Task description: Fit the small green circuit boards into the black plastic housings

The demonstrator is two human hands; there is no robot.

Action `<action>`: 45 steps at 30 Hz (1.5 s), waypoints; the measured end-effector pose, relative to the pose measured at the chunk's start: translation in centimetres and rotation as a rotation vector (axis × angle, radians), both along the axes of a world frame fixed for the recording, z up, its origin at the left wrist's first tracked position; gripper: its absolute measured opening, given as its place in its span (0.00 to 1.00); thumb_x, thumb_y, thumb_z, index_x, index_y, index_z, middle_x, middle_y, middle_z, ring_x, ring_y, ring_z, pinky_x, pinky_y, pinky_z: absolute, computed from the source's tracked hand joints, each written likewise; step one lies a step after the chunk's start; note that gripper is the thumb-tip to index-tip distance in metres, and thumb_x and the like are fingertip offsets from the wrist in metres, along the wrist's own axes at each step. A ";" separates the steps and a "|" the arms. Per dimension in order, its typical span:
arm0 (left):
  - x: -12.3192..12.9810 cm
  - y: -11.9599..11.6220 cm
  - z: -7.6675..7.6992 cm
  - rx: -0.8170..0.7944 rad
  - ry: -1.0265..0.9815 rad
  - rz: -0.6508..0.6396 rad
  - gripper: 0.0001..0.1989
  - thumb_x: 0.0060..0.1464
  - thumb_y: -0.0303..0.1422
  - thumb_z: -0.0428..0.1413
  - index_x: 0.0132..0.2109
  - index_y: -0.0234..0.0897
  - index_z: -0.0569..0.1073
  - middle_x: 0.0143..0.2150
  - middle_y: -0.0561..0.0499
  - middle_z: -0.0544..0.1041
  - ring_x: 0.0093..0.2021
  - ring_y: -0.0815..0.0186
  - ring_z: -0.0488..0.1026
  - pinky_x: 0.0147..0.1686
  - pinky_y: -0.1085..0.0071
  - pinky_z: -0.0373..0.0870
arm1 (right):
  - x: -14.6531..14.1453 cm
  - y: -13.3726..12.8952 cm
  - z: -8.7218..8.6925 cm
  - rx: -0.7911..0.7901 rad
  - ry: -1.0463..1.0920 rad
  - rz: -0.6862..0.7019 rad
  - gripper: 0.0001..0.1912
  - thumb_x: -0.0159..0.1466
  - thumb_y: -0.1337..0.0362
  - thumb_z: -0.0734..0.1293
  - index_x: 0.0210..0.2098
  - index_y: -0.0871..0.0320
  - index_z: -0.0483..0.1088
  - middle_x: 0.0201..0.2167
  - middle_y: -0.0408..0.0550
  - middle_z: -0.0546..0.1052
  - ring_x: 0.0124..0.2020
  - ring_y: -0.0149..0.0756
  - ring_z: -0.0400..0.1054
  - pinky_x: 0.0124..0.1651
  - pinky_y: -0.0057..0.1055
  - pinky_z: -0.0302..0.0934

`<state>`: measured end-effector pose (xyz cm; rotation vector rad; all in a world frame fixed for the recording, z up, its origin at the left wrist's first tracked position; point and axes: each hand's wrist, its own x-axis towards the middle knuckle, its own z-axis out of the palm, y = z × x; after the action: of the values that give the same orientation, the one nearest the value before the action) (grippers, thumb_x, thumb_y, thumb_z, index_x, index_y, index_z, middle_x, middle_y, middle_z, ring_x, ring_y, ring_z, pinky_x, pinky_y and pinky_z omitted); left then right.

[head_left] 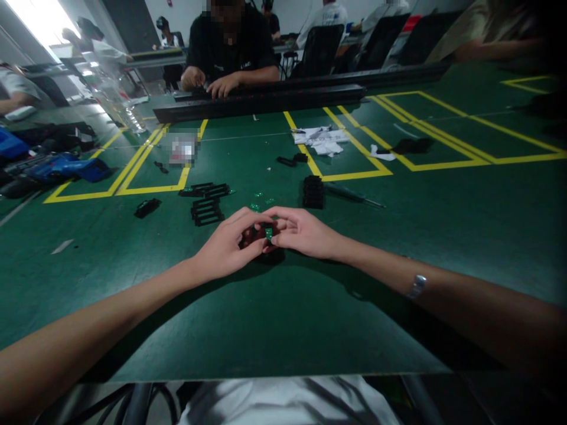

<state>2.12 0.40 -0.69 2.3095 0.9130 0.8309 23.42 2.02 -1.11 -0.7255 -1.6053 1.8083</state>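
Note:
My left hand (pixel 228 242) and my right hand (pixel 305 233) meet over the near middle of the table. The left fingers curl around a dark part (pixel 253 236), mostly hidden by them. Between the fingertips of my right hand is a small green circuit board (pixel 269 234), pressed against that dark part. Just beyond the hands lie several small loose green boards (pixel 258 195). Left of them are black slotted frames (pixel 207 211) and a small black piece (pixel 147 208). A black stack of frames (pixel 313 192) stands to the right, with a screwdriver (pixel 354 195) beside it.
Yellow tape marks the green table (pixel 283 319). Crumpled white paper (pixel 325 140) and small black pieces (pixel 292 159) lie farther back. Long black rails (pixel 261 101) cross the far side, where a person in black (pixel 230 47) works. Blue tools (pixel 66 168) and a clear plastic bottle (pixel 133 118) are left.

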 end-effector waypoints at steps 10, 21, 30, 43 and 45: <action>-0.1 -0.2 0.2 -0.023 0.008 -0.006 0.18 0.61 0.35 0.57 0.57 0.38 0.70 0.44 0.48 0.71 0.39 0.65 0.70 0.39 0.68 0.68 | 0.0 -0.1 0.7 0.006 -0.051 -0.026 0.23 0.54 0.78 0.68 0.48 0.59 0.70 0.38 0.43 0.80 0.39 0.34 0.78 0.47 0.33 0.72; 0.1 -0.2 0.4 -0.028 0.021 -0.015 0.18 0.62 0.34 0.55 0.58 0.39 0.69 0.44 0.47 0.71 0.40 0.64 0.70 0.41 0.66 0.69 | 0.0 -0.1 0.3 0.020 -0.018 -0.009 0.23 0.54 0.77 0.67 0.48 0.57 0.70 0.39 0.43 0.80 0.40 0.33 0.77 0.47 0.31 0.72; -0.1 -0.3 0.4 -0.037 0.013 -0.016 0.19 0.62 0.35 0.55 0.59 0.39 0.69 0.44 0.47 0.71 0.39 0.65 0.70 0.41 0.66 0.71 | -0.1 0.0 0.7 -0.009 -0.042 -0.019 0.22 0.53 0.77 0.68 0.47 0.57 0.70 0.41 0.44 0.79 0.43 0.35 0.76 0.49 0.34 0.72; 0.1 -0.3 0.5 -0.034 0.023 -0.023 0.19 0.63 0.34 0.55 0.59 0.40 0.67 0.44 0.47 0.70 0.39 0.64 0.70 0.40 0.66 0.70 | -0.1 -0.1 0.5 -0.029 -0.010 -0.013 0.23 0.53 0.78 0.67 0.47 0.56 0.70 0.38 0.43 0.79 0.40 0.34 0.76 0.47 0.32 0.71; 0.1 -0.3 0.6 -0.036 0.026 -0.019 0.19 0.63 0.34 0.55 0.59 0.40 0.68 0.44 0.47 0.70 0.40 0.64 0.70 0.40 0.66 0.69 | -0.1 0.0 0.5 -0.027 -0.008 -0.014 0.23 0.53 0.78 0.67 0.47 0.57 0.70 0.38 0.42 0.79 0.40 0.34 0.76 0.47 0.32 0.71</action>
<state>2.20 0.06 -0.09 2.2993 0.9077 0.7722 23.32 1.99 -0.64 -0.7550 -1.5799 1.8232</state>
